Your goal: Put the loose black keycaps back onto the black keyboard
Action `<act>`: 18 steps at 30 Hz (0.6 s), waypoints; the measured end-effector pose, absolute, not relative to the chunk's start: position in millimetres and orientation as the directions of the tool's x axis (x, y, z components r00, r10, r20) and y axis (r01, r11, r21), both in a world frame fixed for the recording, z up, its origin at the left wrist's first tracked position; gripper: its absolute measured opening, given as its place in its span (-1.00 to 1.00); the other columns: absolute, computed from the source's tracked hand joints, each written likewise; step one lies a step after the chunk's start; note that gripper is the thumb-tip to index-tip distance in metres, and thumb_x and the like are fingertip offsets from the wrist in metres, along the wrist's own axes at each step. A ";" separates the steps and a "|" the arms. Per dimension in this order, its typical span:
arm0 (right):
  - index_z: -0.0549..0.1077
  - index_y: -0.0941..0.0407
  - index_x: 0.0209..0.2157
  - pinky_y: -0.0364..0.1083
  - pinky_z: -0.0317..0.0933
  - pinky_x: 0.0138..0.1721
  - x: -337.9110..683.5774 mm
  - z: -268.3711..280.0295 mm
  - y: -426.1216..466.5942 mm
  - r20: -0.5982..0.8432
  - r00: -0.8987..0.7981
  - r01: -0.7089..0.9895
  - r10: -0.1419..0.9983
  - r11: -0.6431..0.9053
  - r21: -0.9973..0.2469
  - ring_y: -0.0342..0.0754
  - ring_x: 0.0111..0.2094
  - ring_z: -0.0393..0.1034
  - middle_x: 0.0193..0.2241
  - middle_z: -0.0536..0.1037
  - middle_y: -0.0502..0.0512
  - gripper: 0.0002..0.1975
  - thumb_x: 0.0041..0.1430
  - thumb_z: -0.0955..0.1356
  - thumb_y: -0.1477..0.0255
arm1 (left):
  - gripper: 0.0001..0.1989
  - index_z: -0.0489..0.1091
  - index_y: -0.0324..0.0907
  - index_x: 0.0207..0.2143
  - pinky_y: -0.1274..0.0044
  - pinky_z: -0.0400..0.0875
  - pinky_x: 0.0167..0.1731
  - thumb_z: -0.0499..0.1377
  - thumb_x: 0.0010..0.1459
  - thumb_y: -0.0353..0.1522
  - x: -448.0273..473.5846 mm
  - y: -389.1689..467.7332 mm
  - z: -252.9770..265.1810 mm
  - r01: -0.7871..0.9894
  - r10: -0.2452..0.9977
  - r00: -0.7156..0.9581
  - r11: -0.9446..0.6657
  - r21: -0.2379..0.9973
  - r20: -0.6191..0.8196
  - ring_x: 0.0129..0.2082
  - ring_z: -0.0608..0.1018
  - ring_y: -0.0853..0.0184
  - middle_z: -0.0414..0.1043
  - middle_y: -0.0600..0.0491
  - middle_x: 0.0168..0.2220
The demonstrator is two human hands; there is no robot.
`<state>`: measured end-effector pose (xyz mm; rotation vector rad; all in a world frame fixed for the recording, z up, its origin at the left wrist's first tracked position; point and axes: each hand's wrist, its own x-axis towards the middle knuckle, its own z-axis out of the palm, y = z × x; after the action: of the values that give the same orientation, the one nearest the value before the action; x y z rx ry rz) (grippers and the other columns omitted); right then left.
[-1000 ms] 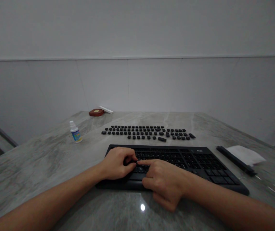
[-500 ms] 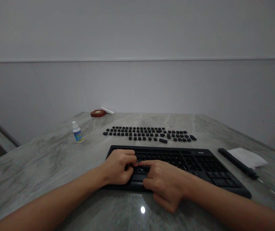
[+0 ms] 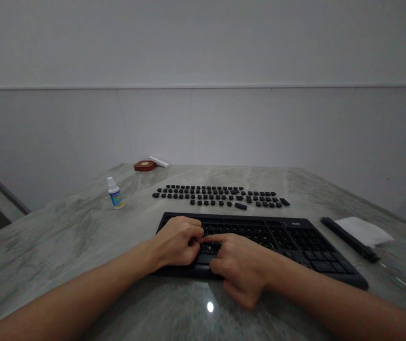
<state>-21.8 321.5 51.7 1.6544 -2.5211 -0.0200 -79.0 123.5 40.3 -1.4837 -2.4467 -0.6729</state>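
A black computer keyboard (image 3: 252, 221) lies in front of me, many of its keys without caps. My left hand (image 3: 183, 240) rests over its left part, fingers curled in a pinch; what they hold, if anything, is hidden. My right hand (image 3: 238, 263) reaches in from the right, its index finger stretched along the keyboard with the tip close to my left fingertips. Its other fingers are bent, and nothing shows in them. Behind the keyboard, loose black keycaps (image 3: 197, 191) stand in several rows on the table.
The grey marbled table (image 3: 64, 241) carries a small white bottle with a blue label (image 3: 116, 195) at left. A red-brown case (image 3: 145, 166) and a white flat piece (image 3: 159, 162) sit far back. At right are a black bar (image 3: 350, 239), white tissue (image 3: 364, 230) and something clear.
The view has shifted very slightly. Both hands stay over the same left area of the keyboard, fingertips a touch higher in view; the keycap rows look the same.
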 end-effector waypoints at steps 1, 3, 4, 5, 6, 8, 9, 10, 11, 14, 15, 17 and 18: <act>0.51 0.15 -0.55 0.04 0.27 0.13 -21.7 51.4 320.8 0.086 -0.405 -0.907 -0.910 0.412 0.084 -0.03 -0.66 0.40 -0.71 0.50 0.05 -0.85 -0.15 0.28 0.47 | -0.85 0.30 -0.21 -0.64 0.54 0.09 -0.56 0.06 -0.09 -0.55 -78.5 123.9 40.9 0.877 0.787 -0.477 0.393 0.277 0.392 -0.56 0.36 0.37 0.29 0.09 -0.57; 0.47 0.13 -0.56 0.07 0.36 0.00 -21.9 48.3 320.3 0.084 -0.430 -0.896 -0.899 0.436 0.086 -0.03 -0.67 0.38 -0.71 0.50 0.04 -0.88 -0.14 0.28 0.46 | -0.84 0.25 -0.20 -0.65 0.55 0.08 -0.56 0.05 -0.09 -0.55 -78.1 124.8 41.7 0.875 0.788 -0.478 0.390 0.287 0.387 -0.57 0.34 0.38 0.27 0.10 -0.58; 0.45 0.11 -0.56 0.09 0.38 -0.05 -22.2 45.6 320.7 0.100 -0.430 -0.895 -0.898 0.438 0.083 -0.03 -0.68 0.37 -0.71 0.49 0.03 -0.89 -0.13 0.28 0.46 | -0.85 0.24 -0.20 -0.64 0.55 0.09 -0.55 0.06 -0.09 -0.55 -78.3 125.0 41.8 0.874 0.788 -0.479 0.386 0.296 0.387 -0.57 0.33 0.39 0.27 0.10 -0.57; 0.43 0.10 -0.56 0.09 0.39 -0.07 -22.5 42.4 321.6 0.124 -0.420 -0.899 -0.899 0.431 0.079 -0.04 -0.67 0.37 -0.71 0.49 0.02 -0.90 -0.13 0.27 0.46 | -0.86 0.26 -0.20 -0.62 0.56 0.10 -0.55 0.06 -0.10 -0.55 -78.7 125.0 41.7 0.871 0.785 -0.482 0.381 0.310 0.389 -0.57 0.33 0.39 0.27 0.11 -0.57; 0.41 0.10 -0.55 0.10 0.38 -0.05 -22.8 39.2 322.9 0.157 -0.400 -0.906 -0.903 0.415 0.078 -0.05 -0.67 0.36 -0.70 0.49 0.01 -0.91 -0.13 0.26 0.46 | -0.87 0.28 -0.20 -0.60 0.57 0.12 -0.54 0.06 -0.11 -0.56 -79.4 124.6 41.4 0.865 0.779 -0.489 0.378 0.328 0.392 -0.57 0.34 0.40 0.28 0.12 -0.57; 0.38 0.09 -0.55 0.10 0.31 0.06 -23.1 33.6 325.9 0.238 -0.350 -0.921 -0.906 0.380 0.091 -0.07 -0.67 0.36 -0.70 0.48 -0.01 -0.91 -0.15 0.25 0.47 | -0.86 0.32 -0.20 -0.53 0.59 0.15 -0.55 0.05 -0.12 -0.58 -81.0 122.9 40.5 0.844 0.751 -0.521 0.383 0.376 0.406 -0.59 0.33 0.43 0.29 0.15 -0.58; 0.37 0.09 -0.55 0.11 0.27 0.12 -23.0 31.8 327.3 0.274 -0.330 -0.924 -0.903 0.369 0.102 -0.08 -0.67 0.35 -0.70 0.47 -0.02 -0.91 -0.16 0.24 0.47 | -0.84 0.33 -0.21 -0.49 0.61 0.16 -0.57 0.05 -0.11 -0.59 -81.6 121.7 40.2 0.829 0.730 -0.543 0.389 0.401 0.414 -0.61 0.33 0.44 0.28 0.16 -0.59; 0.35 0.08 -0.56 0.12 0.21 0.17 -22.8 30.7 328.5 0.306 -0.319 -0.923 -0.897 0.367 0.115 -0.08 -0.68 0.34 -0.71 0.45 -0.03 -0.92 -0.17 0.24 0.48 | -0.82 0.34 -0.21 -0.46 0.62 0.16 -0.58 0.03 -0.09 -0.59 -81.9 120.4 40.2 0.815 0.710 -0.563 0.394 0.424 0.422 -0.62 0.32 0.45 0.27 0.17 -0.60; 0.34 0.07 -0.56 0.13 0.16 0.22 -22.6 30.3 329.2 0.328 -0.312 -0.921 -0.892 0.368 0.127 -0.09 -0.69 0.33 -0.72 0.44 -0.05 -0.93 -0.18 0.24 0.48 | -0.81 0.35 -0.22 -0.42 0.63 0.16 -0.59 0.03 -0.07 -0.60 -81.8 119.1 40.5 0.804 0.695 -0.579 0.398 0.442 0.427 -0.63 0.31 0.46 0.26 0.18 -0.60; 0.33 0.06 -0.58 0.14 0.00 0.31 -22.3 31.0 329.8 0.346 -0.299 -0.917 -0.889 0.368 0.154 -0.10 -0.71 0.32 -0.73 0.42 -0.07 -0.94 -0.20 0.24 0.48 | -0.82 0.40 -0.23 -0.29 0.63 0.19 -0.58 0.10 0.03 -0.54 -78.8 116.8 43.1 0.797 0.694 -0.580 0.373 0.476 0.427 -0.60 0.31 0.45 0.27 0.18 -0.55; 0.33 0.06 -0.58 0.14 -0.03 0.32 -22.5 31.1 329.6 0.344 -0.290 -0.919 -0.893 0.360 0.160 -0.10 -0.71 0.32 -0.74 0.42 -0.08 -0.95 -0.20 0.25 0.48 | -0.84 0.42 -0.23 -0.25 0.63 0.19 -0.57 0.15 0.07 -0.49 -77.4 116.7 44.0 0.799 0.702 -0.571 0.355 0.486 0.425 -0.58 0.32 0.45 0.28 0.17 -0.52; 0.33 0.06 -0.57 0.15 -0.02 0.32 -23.4 30.5 329.2 0.331 -0.265 -0.927 -0.906 0.334 0.172 -0.09 -0.71 0.32 -0.73 0.42 -0.09 -0.97 -0.17 0.26 0.46 | -0.87 0.46 -0.22 -0.23 0.62 0.20 -0.56 0.22 0.14 -0.38 -74.7 117.5 45.0 0.795 0.703 -0.563 0.318 0.517 0.434 -0.55 0.33 0.44 0.33 0.14 -0.49; 0.32 0.05 -0.57 0.14 0.02 0.30 -23.8 29.9 329.0 0.325 -0.254 -0.930 -0.911 0.322 0.177 -0.09 -0.71 0.32 -0.73 0.42 -0.09 -0.98 -0.16 0.26 0.44 | -0.87 0.48 -0.22 -0.25 0.62 0.20 -0.55 0.22 0.18 -0.34 -73.5 118.3 45.0 0.784 0.691 -0.571 0.300 0.543 0.443 -0.54 0.34 0.44 0.35 0.13 -0.48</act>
<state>-23.8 329.0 29.9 1.6371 -2.2281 0.0712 -73.5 118.3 45.0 -1.3867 -2.4299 -1.1279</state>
